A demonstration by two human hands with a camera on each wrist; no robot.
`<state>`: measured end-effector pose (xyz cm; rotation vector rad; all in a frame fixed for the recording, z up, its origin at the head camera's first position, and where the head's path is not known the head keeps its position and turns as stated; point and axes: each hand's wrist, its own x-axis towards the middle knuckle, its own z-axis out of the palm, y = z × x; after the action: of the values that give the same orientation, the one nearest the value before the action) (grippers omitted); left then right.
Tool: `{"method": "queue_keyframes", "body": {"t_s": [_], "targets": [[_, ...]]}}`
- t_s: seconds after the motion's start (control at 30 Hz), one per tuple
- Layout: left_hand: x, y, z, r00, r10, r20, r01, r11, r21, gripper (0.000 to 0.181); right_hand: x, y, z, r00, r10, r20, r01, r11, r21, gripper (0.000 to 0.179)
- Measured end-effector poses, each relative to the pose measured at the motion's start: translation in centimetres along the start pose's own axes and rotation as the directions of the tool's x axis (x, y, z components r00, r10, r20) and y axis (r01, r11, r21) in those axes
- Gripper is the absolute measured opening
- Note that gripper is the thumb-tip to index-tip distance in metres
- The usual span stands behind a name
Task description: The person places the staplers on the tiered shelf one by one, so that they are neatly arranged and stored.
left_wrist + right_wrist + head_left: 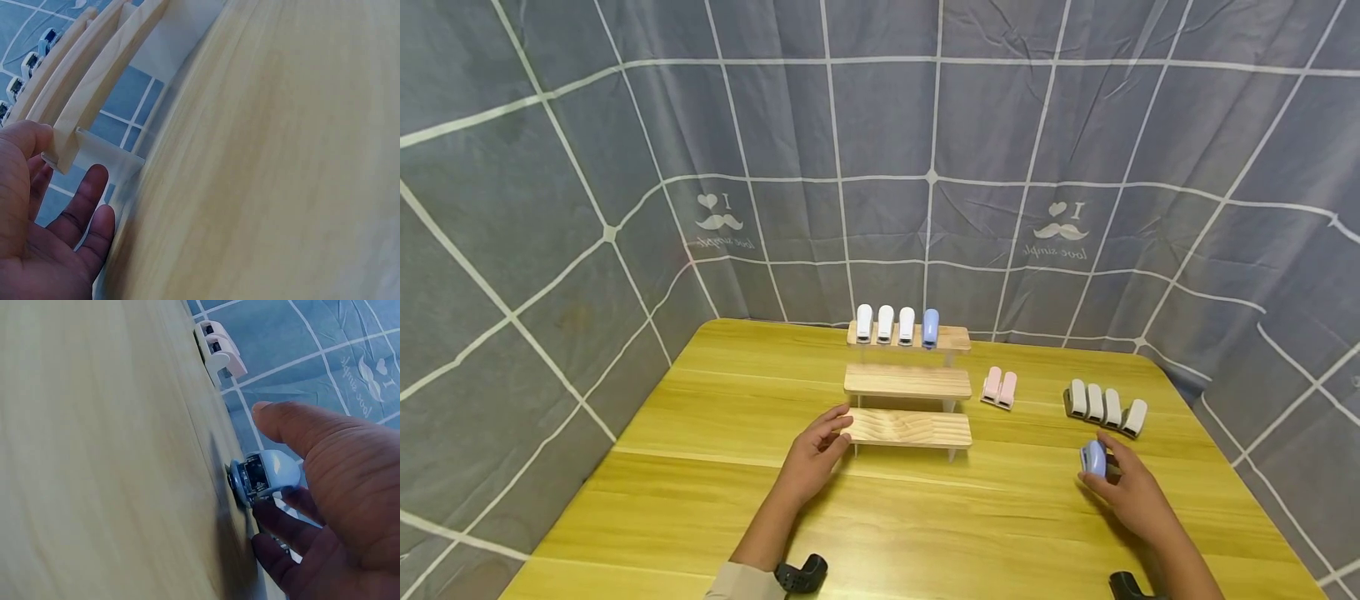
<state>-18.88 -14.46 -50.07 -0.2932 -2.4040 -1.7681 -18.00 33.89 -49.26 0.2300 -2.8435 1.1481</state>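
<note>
My left hand (814, 454) holds the left end of the lowest board of a three-step wooden display stand (910, 428), thumb at the front corner. In the left wrist view the other fingers (94, 187) spread loosely beside the stand's clear leg. At the right, my right hand (1131, 492) surrounds a small blue stapler (1094, 458) close over the table. The right wrist view shows the thumb (281, 422) apart from this stapler (278, 470), with fingertips along its other side. Three white staplers (885, 323) and a second blue stapler (930, 327) stand on the top board.
Two pink staplers (999, 387) stand right of the stand. Several pale grey staplers (1105, 406) form a row farther right, behind my right hand. The yellow wooden table (700, 467) ends at a grey checked curtain (880, 217).
</note>
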Motion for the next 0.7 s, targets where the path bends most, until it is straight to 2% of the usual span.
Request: {"method": "queue_keyframes", "body": {"t_s": [0.7], "targets": [[-0.03,0.22,0.03,1.0,-0.02,-0.012,0.02,1.0,-0.008,0.029,0.14,0.13,0.02,0.998,0.057,0.013,-0.056,0.996,-0.067,0.076]]}}
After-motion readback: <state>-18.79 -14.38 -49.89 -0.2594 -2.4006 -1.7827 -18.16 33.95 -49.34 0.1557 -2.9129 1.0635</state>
